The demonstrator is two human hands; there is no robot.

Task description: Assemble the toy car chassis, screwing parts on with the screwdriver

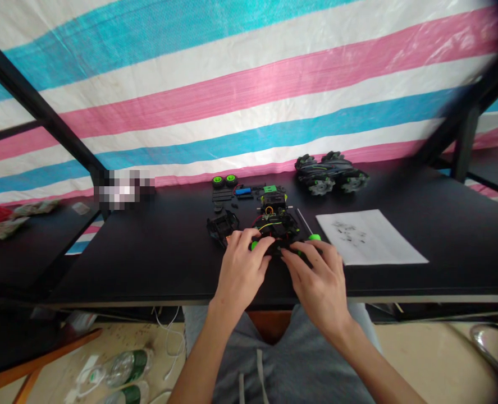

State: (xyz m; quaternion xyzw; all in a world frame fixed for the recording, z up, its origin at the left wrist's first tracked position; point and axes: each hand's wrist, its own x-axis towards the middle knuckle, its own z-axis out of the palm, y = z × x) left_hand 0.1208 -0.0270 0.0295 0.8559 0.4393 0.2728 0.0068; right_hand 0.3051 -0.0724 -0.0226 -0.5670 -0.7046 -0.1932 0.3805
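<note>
A half-built black toy car chassis with green parts and coloured wires lies on the black table in front of me. My left hand rests on its near left end, fingers curled around a green wheel. My right hand grips the near right end, fingertips pressed on the chassis beside another green wheel. A black housing part lies just left of the chassis.
Two loose green wheels, small black parts and a blue piece sit behind the chassis. A finished black and green toy car stands at the back right. A white paper sheet with small screws lies right. Bottles lie on the floor.
</note>
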